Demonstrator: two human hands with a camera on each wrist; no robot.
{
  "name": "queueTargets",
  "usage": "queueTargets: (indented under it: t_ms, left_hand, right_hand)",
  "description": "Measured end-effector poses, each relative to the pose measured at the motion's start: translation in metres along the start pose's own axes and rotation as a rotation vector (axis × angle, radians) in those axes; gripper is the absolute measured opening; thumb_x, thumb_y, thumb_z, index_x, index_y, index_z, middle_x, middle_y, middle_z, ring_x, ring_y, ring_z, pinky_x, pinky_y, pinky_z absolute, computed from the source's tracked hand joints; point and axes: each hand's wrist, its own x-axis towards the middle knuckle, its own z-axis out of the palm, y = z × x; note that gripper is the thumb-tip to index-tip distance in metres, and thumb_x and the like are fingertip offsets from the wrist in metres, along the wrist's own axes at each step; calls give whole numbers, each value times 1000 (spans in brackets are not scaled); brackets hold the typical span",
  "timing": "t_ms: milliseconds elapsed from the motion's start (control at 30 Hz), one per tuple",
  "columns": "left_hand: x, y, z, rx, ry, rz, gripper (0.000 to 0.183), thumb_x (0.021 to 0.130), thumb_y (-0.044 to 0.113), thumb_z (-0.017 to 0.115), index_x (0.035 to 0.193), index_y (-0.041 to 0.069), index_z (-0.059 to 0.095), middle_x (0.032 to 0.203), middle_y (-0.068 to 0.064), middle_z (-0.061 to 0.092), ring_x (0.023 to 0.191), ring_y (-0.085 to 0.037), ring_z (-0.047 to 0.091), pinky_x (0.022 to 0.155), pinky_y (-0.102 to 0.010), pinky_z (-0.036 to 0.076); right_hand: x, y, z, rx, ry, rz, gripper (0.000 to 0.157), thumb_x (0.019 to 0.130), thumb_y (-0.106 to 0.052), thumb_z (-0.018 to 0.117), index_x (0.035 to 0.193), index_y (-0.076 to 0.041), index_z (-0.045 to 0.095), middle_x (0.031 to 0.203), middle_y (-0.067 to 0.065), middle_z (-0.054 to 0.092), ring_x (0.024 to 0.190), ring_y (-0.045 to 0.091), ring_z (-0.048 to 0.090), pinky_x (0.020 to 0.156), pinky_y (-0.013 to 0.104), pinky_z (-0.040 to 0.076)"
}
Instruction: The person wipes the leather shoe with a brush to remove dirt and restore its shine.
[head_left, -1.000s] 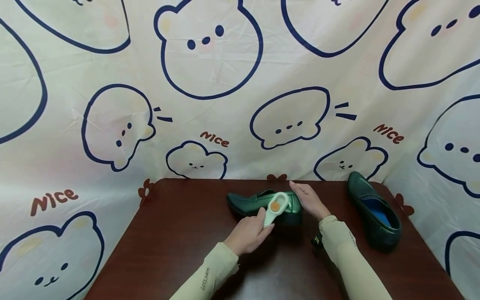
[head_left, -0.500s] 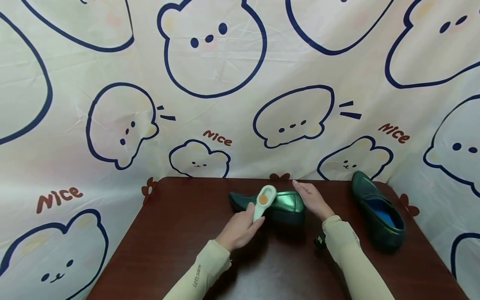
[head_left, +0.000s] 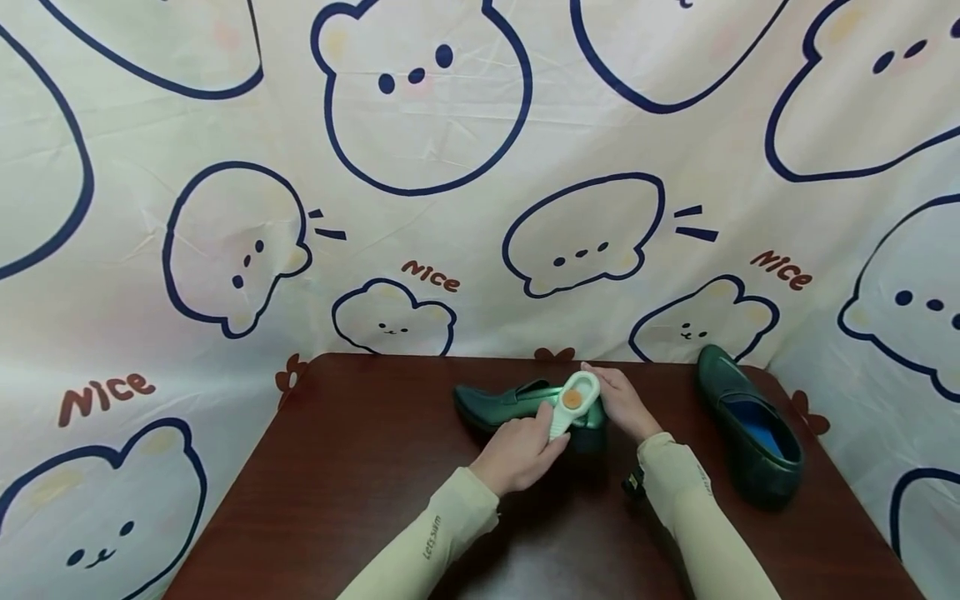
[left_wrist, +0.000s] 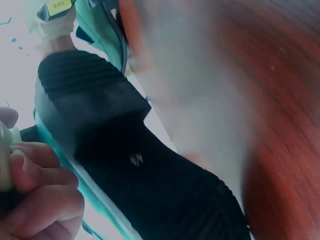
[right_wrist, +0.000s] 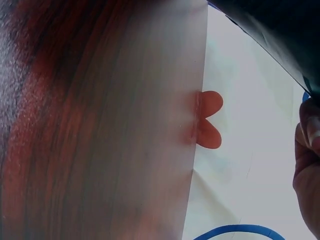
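A: What has the left hand [head_left: 519,454] got?

B: A pale green tool [head_left: 564,414] with a round orange button [head_left: 572,399]. The fingers are curled round its handle, and its looped end shows in front of the rear part of a green shoe [head_left: 495,407].

A: Touching the shoe?

B: I can't tell; the tool hides that spot from the head view.

A: And the right hand [head_left: 626,402]?

B: At the back of that same shoe, gripping it by the heel end, as far as I can judge; some of the fingers are out of sight behind it.

A: How does the shoe sit?

B: Toe to the left, near the far edge of the tabletop [head_left: 352,500], and seemingly raised off it. The left wrist view looks onto its black sole [left_wrist: 135,160].

A: Anything else there?

B: A second shoe [head_left: 738,442], blue inside, near the right edge, well apart from the first. Behind is a cloth [head_left: 420,229] printed with cartoon bears.
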Motion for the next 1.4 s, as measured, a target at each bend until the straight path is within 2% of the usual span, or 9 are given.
queueTargets:
  t_ms: [100,200,333,567,767,900,1000,1167,1400]
  left_hand:
    - [-3,-9,0,-30,7,-36,39,110,42,45,122,6,47,72,3,52,58,-10,50,56,-26,43]
    - [-10,-22,0,-72,16,-70,40,110,42,46,125,4,46,72,2,51,59,-10,49,57,-26,43]
    - [-21,-40,-1,-96,35,-121,35,110,40,47,118,6,46,69,2,48,54,-10,47,54,-27,41]
    - [-31,-53,-7,-102,60,-140,32,109,41,47,108,9,44,67,2,46,53,-11,47,54,-28,40]
    - [-34,-49,-12,-126,101,-101,34,109,44,46,108,10,44,68,3,45,53,-10,45,53,-26,40]
    - [-34,-39,-15,-133,108,-55,32,109,40,48,111,9,45,71,2,47,56,-10,47,54,-26,41]
    - [-30,-31,-11,-129,57,-26,33,109,42,48,113,10,45,72,3,48,58,-9,48,55,-25,42]
    - [-20,-21,5,-61,-49,5,37,110,48,43,114,11,44,70,5,47,55,-8,48,54,-23,40]
    - [-15,-20,15,-21,-52,-27,38,110,46,43,119,9,44,70,4,48,56,-9,48,55,-25,41]
  right_hand:
    - [-1,-1,0,-26,5,-2,54,112,-44,40,97,-2,70,89,6,64,84,16,58,80,30,48]
    - [-3,-1,0,-27,0,11,56,111,-47,40,85,-3,60,79,4,54,75,17,53,73,30,46]
    - [-3,5,0,-28,-2,49,56,111,-49,39,74,-8,43,71,1,38,67,18,44,68,32,41]
    - [-3,6,-2,-29,10,49,54,111,-49,40,73,-11,40,73,0,34,69,18,42,70,34,38]
    - [-2,7,-4,-18,-21,72,53,112,-46,39,73,-10,38,71,0,32,65,16,37,66,32,36]
    - [1,14,-10,-14,-57,118,50,113,-43,37,77,-10,46,77,1,43,76,19,47,74,34,41]
    - [4,19,-12,-17,-80,140,49,113,-41,37,79,-9,49,81,3,47,81,22,51,77,36,44]
    - [5,22,-14,-21,-70,150,51,111,-46,42,77,-10,50,78,2,47,79,20,51,76,33,44]
    - [5,24,-12,-39,-56,152,56,109,-52,44,88,-4,65,89,3,60,89,20,57,86,35,46]
